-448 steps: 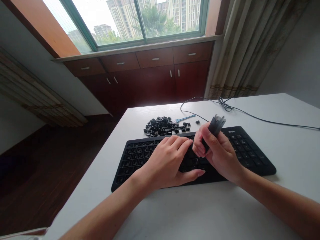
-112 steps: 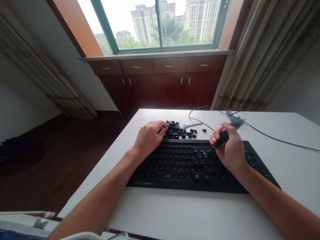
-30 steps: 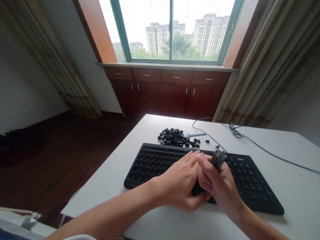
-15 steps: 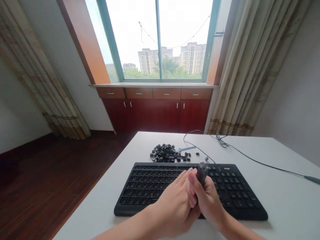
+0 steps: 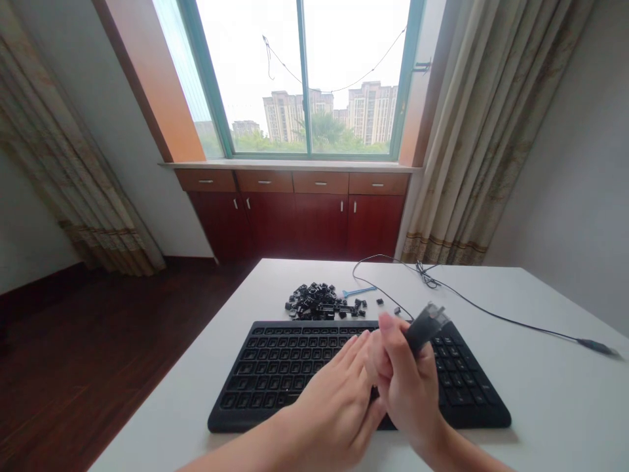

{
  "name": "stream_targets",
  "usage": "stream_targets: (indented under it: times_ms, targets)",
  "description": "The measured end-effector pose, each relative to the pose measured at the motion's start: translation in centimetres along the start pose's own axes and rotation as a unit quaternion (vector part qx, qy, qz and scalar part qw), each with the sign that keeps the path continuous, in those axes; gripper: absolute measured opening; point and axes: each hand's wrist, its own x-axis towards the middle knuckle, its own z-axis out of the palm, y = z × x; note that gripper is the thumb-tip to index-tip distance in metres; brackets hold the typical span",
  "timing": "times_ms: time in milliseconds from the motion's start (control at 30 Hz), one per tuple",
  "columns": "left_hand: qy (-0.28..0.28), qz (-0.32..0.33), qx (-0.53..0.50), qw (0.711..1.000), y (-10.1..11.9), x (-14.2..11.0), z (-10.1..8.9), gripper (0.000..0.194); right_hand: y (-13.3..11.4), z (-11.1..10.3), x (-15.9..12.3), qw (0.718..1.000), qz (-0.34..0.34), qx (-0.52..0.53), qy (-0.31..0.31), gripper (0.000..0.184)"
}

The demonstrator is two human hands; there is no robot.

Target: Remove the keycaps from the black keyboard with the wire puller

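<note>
A black keyboard (image 5: 275,367) lies on the white table, with most keycaps gone from its left and middle part and still fitted at the right number pad. My left hand (image 5: 339,393) is over its middle, fingers stretched out and pressed together, the fingertips close against my right hand. My right hand (image 5: 407,387) is wrapped around a dark grey stick-like tool with a clear tip (image 5: 425,328), which points up and to the right. Whether my left hand touches the keys beneath is hidden.
Behind the keyboard is a pile of loose black keycaps (image 5: 314,300), with a few scattered singly to its right. A blue stick-like tool (image 5: 358,291) lies beside them. The keyboard's black cable (image 5: 491,310) runs across the right side of the white table (image 5: 540,393).
The tool in my right hand has tilted from nearly upright toward the right as the wrist turned. My left hand keeps about the same pose. The whole view has shifted slightly.
</note>
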Motion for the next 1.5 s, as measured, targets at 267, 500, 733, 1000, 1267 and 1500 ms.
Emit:
stream_targets:
  times_ms: [267, 500, 733, 1000, 1267, 1500]
  targets:
    - [0.003, -0.04, -0.08, 0.996, -1.6, 0.2, -0.5, 0.054, -0.9, -2.2, 3.0, 0.988, 0.095, 0.091, 0.077, 0.057]
    - [0.093, 0.032, -0.091, 0.991, -3.4, 0.1, -0.3, 0.016, -0.2, -3.0, 3.5, 0.985, 0.112, 0.09, 0.094, 0.053]
    - [0.165, -0.027, -0.02, 0.986, -5.5, 0.1, -1.9, 0.018, 0.0, -2.9, 3.4, 0.989, 0.091, 0.073, 0.089, 0.053]
    - [0.159, -0.209, 0.178, 0.948, -10.2, -1.1, -4.3, 0.019, 0.0, -2.9, 3.3, 0.99, 0.099, 0.054, 0.084, 0.054]
    - [0.159, -0.276, 0.22, 0.922, -10.9, -1.5, -4.4, 0.019, -0.3, -3.0, 3.2, 0.992, 0.106, 0.034, 0.066, 0.053]
    - [0.158, -0.265, 0.214, 0.927, -10.7, -1.4, -4.4, 0.019, 0.1, -3.2, 2.9, 0.997, 0.078, -0.008, 0.013, 0.053]
